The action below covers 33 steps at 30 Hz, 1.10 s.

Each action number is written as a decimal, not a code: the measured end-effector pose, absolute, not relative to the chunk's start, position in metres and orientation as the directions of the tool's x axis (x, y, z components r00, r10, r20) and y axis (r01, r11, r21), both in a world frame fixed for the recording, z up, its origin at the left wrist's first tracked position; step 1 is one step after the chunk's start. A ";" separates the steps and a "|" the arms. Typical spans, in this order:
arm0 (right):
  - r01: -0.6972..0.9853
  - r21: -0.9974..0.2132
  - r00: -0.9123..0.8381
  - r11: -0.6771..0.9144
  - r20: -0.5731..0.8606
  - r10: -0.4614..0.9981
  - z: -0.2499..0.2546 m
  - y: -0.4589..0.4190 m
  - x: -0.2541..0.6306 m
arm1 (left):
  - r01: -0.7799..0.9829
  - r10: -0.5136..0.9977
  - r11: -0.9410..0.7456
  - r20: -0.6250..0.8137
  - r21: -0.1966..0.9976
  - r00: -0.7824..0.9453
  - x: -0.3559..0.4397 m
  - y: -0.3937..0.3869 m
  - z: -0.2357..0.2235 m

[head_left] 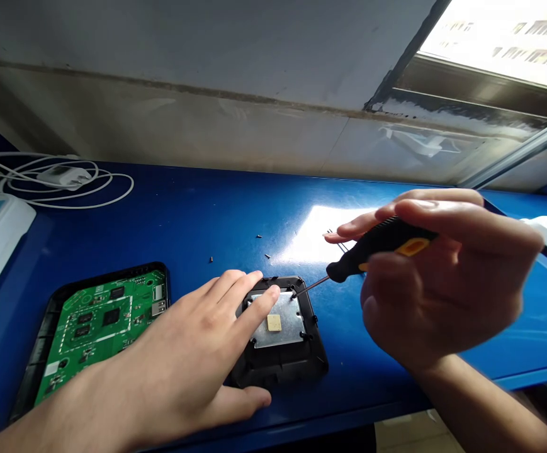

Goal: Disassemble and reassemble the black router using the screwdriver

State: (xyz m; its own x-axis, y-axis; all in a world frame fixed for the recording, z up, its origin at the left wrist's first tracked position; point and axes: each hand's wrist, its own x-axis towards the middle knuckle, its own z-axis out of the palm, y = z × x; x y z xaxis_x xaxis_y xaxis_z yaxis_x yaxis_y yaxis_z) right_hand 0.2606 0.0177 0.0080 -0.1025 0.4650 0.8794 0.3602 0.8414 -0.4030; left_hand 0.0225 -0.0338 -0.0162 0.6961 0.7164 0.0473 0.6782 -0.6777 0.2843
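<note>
The black plastic cover, squarish with rounded corners and small clips along its rim, lies on the smooth blue worktop, under the left hand. A dull silver metal plate is seated inside it, bearing a square, matte, pale-yellow pad. The left hand is spread rather than clenched, fingertips resting on the cover and plate, thumb stretched along the near side. The right hand grips a screwdriver with a ribbed black handle and yellow inserts; its slim metal shaft slants down to the plate's far right corner. Three tiny screws lie loose beyond the cover. To the left, a green circuit board sits in a black tray-shaped housing, partly hidden by the left forearm. Glossy white cable is looped loosely at the far left.
</note>
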 end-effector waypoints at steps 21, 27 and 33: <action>0.337 -0.454 -0.066 0.825 0.863 0.501 0.009 0.020 0.264 | 0.692 0.718 -0.660 -0.024 0.291 0.695 0.024 -0.035 -0.011; 0.505 -0.417 -0.033 0.756 0.866 0.500 0.007 0.024 0.267 | 0.713 0.740 -0.629 -0.042 0.309 0.671 0.024 -0.035 -0.013; 0.466 -0.448 0.085 0.763 0.881 0.465 0.008 0.032 0.270 | 0.699 0.720 -0.651 -0.053 0.294 0.692 0.022 -0.034 -0.015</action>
State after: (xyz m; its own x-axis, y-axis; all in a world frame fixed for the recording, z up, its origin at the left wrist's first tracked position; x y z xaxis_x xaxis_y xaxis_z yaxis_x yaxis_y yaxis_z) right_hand 0.2700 0.0324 0.0079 0.0855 0.4654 0.8809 0.4661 0.7628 -0.4482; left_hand 0.0221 -0.0340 -0.0148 0.6924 0.7196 -0.0525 0.6994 -0.6515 0.2939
